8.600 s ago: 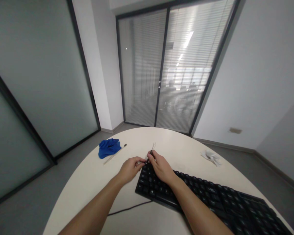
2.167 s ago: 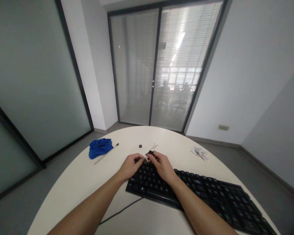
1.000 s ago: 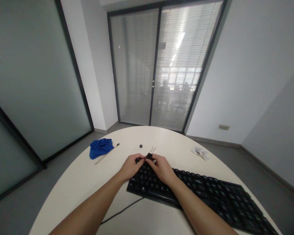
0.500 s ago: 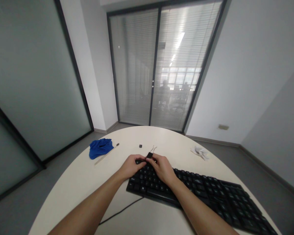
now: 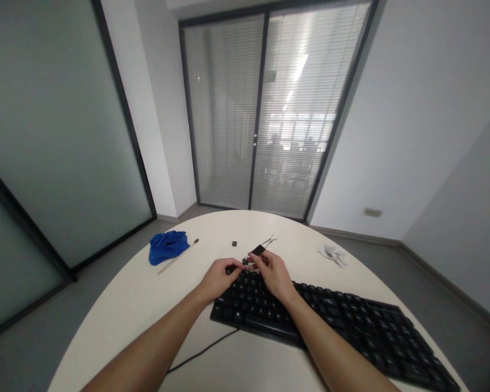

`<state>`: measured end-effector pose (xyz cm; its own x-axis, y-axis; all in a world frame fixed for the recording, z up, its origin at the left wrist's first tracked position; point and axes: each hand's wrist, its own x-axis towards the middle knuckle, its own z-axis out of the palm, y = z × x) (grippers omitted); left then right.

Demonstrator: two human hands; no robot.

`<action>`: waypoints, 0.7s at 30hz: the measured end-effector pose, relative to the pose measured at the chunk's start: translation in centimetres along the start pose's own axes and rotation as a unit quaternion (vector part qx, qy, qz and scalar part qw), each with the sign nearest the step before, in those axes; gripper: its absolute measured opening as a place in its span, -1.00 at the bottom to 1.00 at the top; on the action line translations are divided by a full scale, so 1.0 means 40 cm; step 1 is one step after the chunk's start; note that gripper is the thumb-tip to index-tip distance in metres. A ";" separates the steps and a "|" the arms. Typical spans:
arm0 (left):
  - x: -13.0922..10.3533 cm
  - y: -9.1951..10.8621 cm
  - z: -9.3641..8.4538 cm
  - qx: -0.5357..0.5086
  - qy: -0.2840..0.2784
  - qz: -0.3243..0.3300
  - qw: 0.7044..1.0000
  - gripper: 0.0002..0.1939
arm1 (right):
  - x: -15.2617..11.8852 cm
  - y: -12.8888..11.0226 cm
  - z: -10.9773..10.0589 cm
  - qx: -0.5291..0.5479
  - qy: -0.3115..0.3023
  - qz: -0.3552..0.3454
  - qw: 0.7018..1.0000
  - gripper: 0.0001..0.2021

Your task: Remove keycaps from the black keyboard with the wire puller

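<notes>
A black keyboard (image 5: 330, 313) lies slantwise across the round table, its far left corner under my hands. My right hand (image 5: 274, 275) pinches a keycap puller (image 5: 258, 250) by its black handle; the thin wire prongs stick out away from me to the upper right. My left hand (image 5: 217, 280) rests at the keyboard's far left corner, thumb and forefinger closed together. A small dark piece (image 5: 245, 261), perhaps a keycap, shows between the fingertips of both hands; which fingers hold it I cannot tell. A loose black keycap (image 5: 234, 243) lies on the table beyond.
On the left are a blue cloth (image 5: 168, 247) and a thin brush (image 5: 178, 257) with a dark tip. A crumpled white cloth (image 5: 334, 255) is at the right. The keyboard's cable (image 5: 202, 351) runs toward me across the pale table (image 5: 130, 321).
My right hand has lifted and shifted slightly right, and the puller's prongs have swung to the right. The small dark piece now shows between the hands. My left hand has hardly moved.
</notes>
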<state>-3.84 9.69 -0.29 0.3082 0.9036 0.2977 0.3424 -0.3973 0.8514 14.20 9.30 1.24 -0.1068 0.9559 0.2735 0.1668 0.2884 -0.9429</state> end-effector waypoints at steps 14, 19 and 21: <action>0.002 -0.004 0.000 -0.076 0.007 -0.002 0.997 -0.79 | -0.005 -0.015 -0.002 -0.098 -0.040 -0.041 0.993 -0.69; -0.001 0.001 0.000 -0.065 0.001 0.009 0.998 -0.80 | -0.008 -0.023 -0.008 -0.126 -0.063 -0.059 0.988 -0.68; -0.002 0.001 0.000 -0.061 0.000 0.015 0.998 -0.80 | -0.009 -0.024 -0.008 -0.127 -0.072 -0.056 0.988 -0.69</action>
<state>-3.88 9.61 -0.29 0.3157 0.8919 0.3238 0.2217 -0.4011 0.8888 14.38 8.67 2.11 -0.2740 0.9044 0.3270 0.3842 0.4146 -0.8249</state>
